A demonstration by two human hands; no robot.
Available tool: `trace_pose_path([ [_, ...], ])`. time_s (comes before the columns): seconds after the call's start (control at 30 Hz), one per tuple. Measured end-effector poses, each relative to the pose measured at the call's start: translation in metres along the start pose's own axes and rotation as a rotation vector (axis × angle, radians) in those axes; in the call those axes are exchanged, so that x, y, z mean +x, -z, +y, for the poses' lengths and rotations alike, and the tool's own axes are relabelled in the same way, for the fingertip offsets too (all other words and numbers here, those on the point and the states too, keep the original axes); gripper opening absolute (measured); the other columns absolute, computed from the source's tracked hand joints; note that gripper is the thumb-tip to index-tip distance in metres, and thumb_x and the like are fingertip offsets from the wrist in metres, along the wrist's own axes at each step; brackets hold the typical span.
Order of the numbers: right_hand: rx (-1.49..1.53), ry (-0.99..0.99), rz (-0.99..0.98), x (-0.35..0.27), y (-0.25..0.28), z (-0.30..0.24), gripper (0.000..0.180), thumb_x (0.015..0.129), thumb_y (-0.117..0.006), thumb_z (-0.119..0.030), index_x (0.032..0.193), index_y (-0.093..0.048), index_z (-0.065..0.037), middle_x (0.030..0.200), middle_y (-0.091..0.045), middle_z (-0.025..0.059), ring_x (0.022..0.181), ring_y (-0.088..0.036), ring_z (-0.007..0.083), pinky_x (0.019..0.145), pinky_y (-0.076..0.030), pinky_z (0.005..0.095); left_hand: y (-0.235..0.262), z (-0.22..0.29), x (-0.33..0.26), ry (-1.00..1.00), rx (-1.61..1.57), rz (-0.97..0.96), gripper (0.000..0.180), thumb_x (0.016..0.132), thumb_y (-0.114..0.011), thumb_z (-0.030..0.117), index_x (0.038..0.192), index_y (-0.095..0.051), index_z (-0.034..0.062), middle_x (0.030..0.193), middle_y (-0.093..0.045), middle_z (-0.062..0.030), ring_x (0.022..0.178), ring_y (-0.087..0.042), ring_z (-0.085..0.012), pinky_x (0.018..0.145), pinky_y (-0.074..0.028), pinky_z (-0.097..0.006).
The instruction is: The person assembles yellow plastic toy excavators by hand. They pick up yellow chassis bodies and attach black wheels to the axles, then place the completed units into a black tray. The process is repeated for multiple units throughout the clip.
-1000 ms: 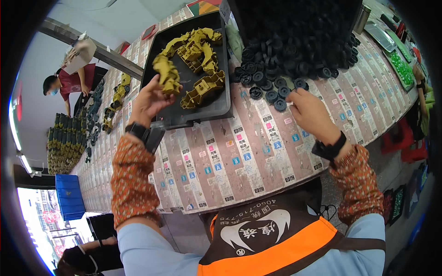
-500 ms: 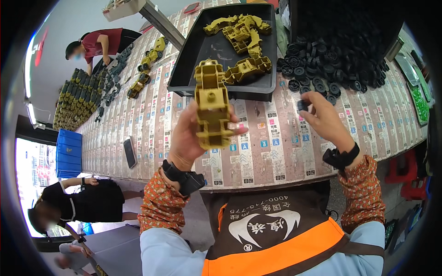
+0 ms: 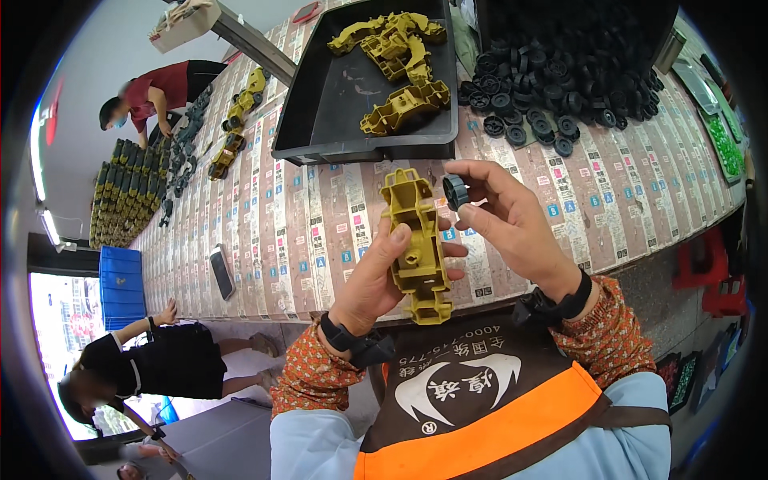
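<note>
My left hand [image 3: 374, 282] grips a yellow plastic toy car chassis [image 3: 419, 274], held upright over the table's near edge with its hollow side showing. The thumb presses on its left side and the fingertips come out on its right. Beside its upper end, my right hand [image 3: 512, 224] pinches a black toy wheel [image 3: 456, 192] between thumb and fingers. A small gap seems to part wheel and chassis.
Past my hands stands a black tray [image 3: 364, 150] with several yellow chassis [image 3: 406, 107]. A heap of black wheels [image 3: 552, 80] lies right of it. Leftward are a phone [image 3: 222, 272], a blue crate [image 3: 122, 280], stacked parts [image 3: 128, 192] and a person in red [image 3: 164, 92].
The chassis has come nearer to me and to the right in my left hand. My right hand has carried the wheel from near the heap leftward to the chassis.
</note>
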State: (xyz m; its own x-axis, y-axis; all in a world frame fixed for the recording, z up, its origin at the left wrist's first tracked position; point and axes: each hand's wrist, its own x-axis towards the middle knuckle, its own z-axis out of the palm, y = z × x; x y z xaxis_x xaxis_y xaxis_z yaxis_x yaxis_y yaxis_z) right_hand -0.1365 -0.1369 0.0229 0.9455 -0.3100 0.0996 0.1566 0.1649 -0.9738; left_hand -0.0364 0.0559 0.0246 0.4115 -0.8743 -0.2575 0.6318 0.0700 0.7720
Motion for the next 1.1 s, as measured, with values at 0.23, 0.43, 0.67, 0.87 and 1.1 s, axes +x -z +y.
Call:
trace_pose_path([
  [0.23,0.28,-0.213,0.025,-0.01,0.01,0.0,0.04,0.1,-0.061,-0.009,0.139,-0.052,-0.002,0.115,-0.061,0.0041,0.101,-0.062,0.0117,0.082,-0.056,0.0278,0.011,-0.008,0.0,-0.51,0.9,0.064,0.065,0.095,-0.068,0.032,0.146,-0.03,0.0179,0.149,-0.049,-0.0187,0.135,-0.051,-0.0344,0.113,-0.04,-0.047],
  [0.43,0.591,-0.43,0.137,-0.023,0.002,0.019,0.033,0.101,-0.061,-0.012,0.132,-0.053,-0.003,0.114,-0.061,0.0029,0.1,-0.064,0.0136,0.078,-0.057,0.0304,0.02,-0.02,0.0,-1.199,2.182,-0.055,0.043,0.085,-0.074,0.027,0.114,-0.045,0.0391,0.145,-0.054,0.0024,0.141,-0.045,-0.0286,0.121,-0.014,-0.054],
  [0.67,0.257,-0.224,0.269,-0.037,-0.027,0.058,0.037,0.102,-0.059,-0.008,0.136,-0.049,-0.002,0.115,-0.057,0.0055,0.096,-0.058,0.0093,0.081,-0.052,0.0228,0.019,-0.063,0.011,-0.984,1.591,0.213,0.071,0.073,-0.076,0.003,0.134,-0.045,0.0236,0.156,-0.034,-0.0169,0.15,-0.02,-0.0467,0.122,-0.013,-0.06],
  [0.87,0.075,0.048,0.302,-0.031,-0.028,0.049,0.04,0.101,-0.057,-0.003,0.139,-0.047,-0.001,0.122,-0.052,0.0072,0.099,-0.052,0.01,0.082,-0.052,0.0236,0.008,-0.062,0.007,-0.573,0.283,0.388,0.088,0.084,-0.065,0.006,0.157,-0.017,0.0179,0.165,-0.014,-0.0165,0.157,-0.009,-0.0361,0.123,-0.019,-0.06],
  [1.1,-0.058,0.089,0.097,-0.048,-0.046,0.043,0.042,0.096,-0.062,-0.004,0.136,-0.05,-0.001,0.118,-0.049,0.0059,0.09,-0.05,0.0089,0.077,-0.049,0.0222,0.014,-0.059,0.009,-0.138,-0.383,0.228,0.058,0.109,-0.048,0.04,0.156,-0.029,0.0141,0.143,-0.051,-0.0165,0.12,-0.061,-0.028,0.107,-0.05,-0.046],
])
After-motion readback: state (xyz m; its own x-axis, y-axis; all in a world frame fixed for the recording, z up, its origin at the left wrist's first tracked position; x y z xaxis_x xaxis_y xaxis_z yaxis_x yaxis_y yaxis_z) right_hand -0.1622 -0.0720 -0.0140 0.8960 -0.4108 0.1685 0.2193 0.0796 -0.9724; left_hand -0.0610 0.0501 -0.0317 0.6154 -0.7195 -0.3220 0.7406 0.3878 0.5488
